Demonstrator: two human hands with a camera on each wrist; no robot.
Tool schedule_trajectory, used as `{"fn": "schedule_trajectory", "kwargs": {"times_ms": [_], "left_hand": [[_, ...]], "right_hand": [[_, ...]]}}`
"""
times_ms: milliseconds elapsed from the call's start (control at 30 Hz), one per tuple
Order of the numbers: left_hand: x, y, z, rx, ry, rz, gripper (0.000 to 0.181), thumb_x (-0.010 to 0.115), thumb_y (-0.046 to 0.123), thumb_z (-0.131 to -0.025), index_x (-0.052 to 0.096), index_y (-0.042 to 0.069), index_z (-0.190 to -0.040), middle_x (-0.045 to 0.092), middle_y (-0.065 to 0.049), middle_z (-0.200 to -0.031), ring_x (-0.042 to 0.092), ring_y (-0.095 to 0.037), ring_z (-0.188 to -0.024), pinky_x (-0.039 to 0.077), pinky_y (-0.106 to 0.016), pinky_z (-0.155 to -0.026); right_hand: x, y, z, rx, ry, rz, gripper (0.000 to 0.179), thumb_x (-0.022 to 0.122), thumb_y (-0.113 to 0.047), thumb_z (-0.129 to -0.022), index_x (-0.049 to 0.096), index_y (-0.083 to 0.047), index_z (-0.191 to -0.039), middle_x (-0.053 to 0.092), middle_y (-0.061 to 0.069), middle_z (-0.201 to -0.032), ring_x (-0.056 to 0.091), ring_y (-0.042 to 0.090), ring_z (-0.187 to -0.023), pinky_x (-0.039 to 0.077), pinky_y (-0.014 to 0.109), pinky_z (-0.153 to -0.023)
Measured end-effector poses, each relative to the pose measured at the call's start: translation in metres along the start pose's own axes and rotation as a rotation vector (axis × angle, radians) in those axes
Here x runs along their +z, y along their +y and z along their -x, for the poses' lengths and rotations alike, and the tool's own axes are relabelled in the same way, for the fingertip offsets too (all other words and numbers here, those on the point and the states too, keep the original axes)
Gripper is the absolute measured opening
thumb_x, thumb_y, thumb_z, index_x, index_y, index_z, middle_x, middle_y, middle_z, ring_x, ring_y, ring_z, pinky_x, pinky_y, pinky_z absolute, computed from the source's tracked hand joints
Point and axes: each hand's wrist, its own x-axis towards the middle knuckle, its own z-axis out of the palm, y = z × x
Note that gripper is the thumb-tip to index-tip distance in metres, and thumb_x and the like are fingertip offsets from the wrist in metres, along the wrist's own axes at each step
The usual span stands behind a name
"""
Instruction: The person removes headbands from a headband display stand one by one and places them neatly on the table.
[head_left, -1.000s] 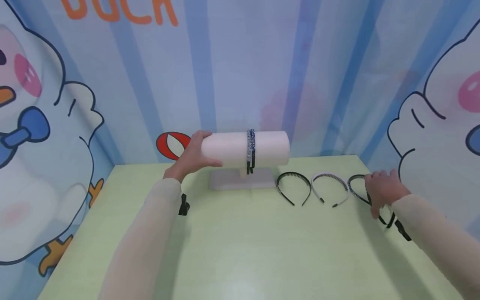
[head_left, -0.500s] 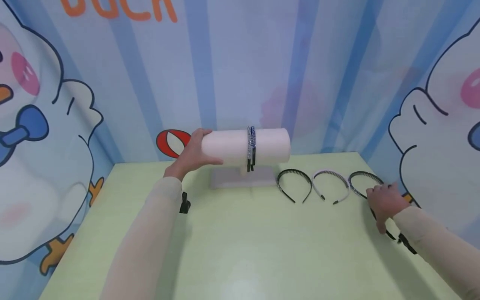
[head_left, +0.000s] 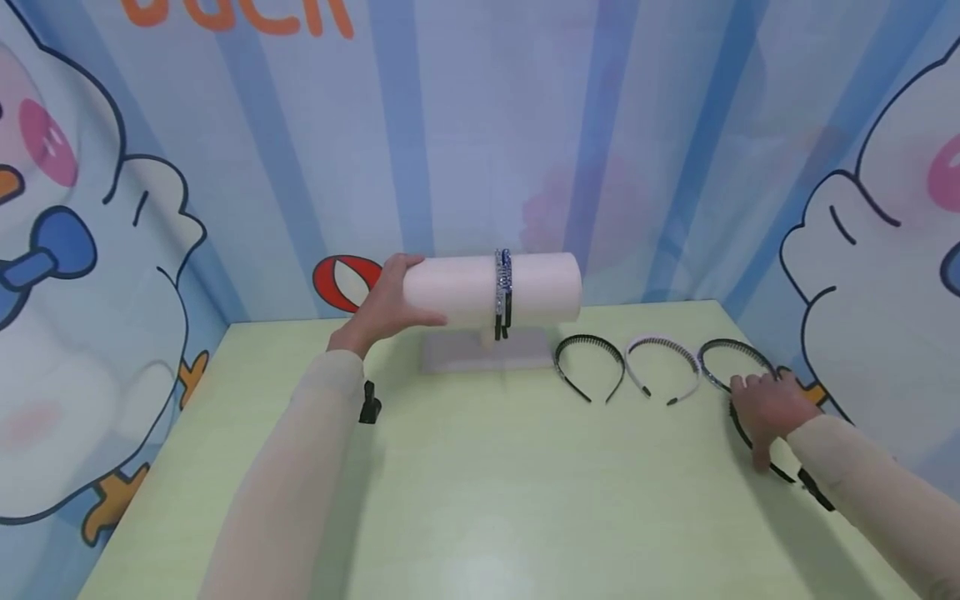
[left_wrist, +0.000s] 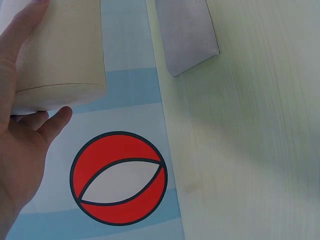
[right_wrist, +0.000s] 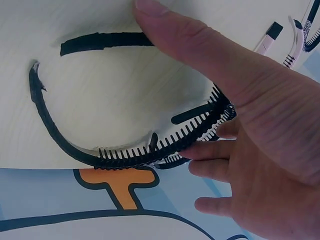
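Note:
My left hand holds the left end of a white padded roll, thumb in front and the other fingers behind. Around the roll's middle hang two glittery headbands, one silvery and one blue, their black ends pointing down. At the table's right edge, my right hand is over a black toothed headband. In the right wrist view its thumb stretches across one end of the band, and its fairly straight fingers reach the toothed part, which they partly hide.
The roll stands on a grey base at the table's back. Right of it lie a black headband, a white headband and a dark sparkly headband. A striped, cartoon-printed curtain borders the pale table.
My right hand has come down and toward me, from beside the dark sparkly headband to the nearer black one. The left hand keeps its hold on the roll.

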Motion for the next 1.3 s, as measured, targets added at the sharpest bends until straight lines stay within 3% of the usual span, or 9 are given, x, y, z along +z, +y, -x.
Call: {"fn": "schedule_trajectory", "kwargs": {"times_ms": [267,833,1300], "left_hand": [[-0.001,0.001,-0.006,0.028,0.010,-0.020,0.102,0.091,0.043,-0.071,0.032,0.018,-0.151,0.035,-0.004,-0.146,0.039,-0.025,-0.127,0.048,-0.054,-0.095],[0.000,-0.003,-0.006,-0.005,0.012,-0.008,0.105,0.091,0.047,-0.069,0.032,0.020,-0.151,0.035,-0.002,-0.146,0.039,-0.025,-0.127,0.048,-0.054,-0.095],[0.001,-0.003,-0.001,-0.011,0.008,-0.002,0.104,0.091,0.044,-0.070,0.032,0.020,-0.151,0.034,-0.002,-0.147,0.039,-0.025,-0.127,0.049,-0.054,-0.094]], "right_hand": [[0.000,0.004,-0.001,0.026,-0.067,-0.068,0.129,0.100,-0.046,-0.038,0.040,0.021,-0.130,0.055,0.038,-0.116,0.053,0.057,-0.109,0.038,0.071,-0.092],[-0.001,0.002,0.010,0.016,-0.079,-0.072,0.125,0.101,-0.046,-0.038,0.042,0.018,-0.127,0.057,0.033,-0.108,0.056,0.053,-0.103,0.042,0.067,-0.088],[0.004,0.003,0.006,0.019,-0.106,-0.128,0.134,0.099,-0.050,-0.042,0.035,0.019,-0.138,0.048,0.043,-0.125,0.047,0.061,-0.115,0.036,0.071,-0.094]]}}
